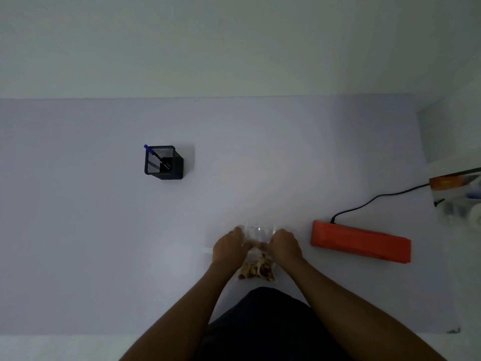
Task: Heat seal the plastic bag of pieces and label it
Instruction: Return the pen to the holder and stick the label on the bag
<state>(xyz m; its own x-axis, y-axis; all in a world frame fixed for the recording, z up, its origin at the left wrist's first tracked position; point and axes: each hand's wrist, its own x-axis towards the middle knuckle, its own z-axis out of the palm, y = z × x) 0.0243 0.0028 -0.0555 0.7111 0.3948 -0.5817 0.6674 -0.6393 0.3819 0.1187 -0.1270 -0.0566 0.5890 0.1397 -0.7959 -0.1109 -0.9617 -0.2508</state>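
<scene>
While both hands pinch it, clear bag (257, 234) holds brown pieces (256, 269).

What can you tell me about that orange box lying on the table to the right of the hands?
The orange box is long, low and slab-shaped, and looks like matte plastic; it is probably the heat sealer. It lies flat on the pale table, slanting a little, its right end nearer the person. A black cable plugs into its far edge near the left end and runs off to the right. Its lid appears closed. Neither hand touches it, and the bag lies apart, to its left.
</scene>
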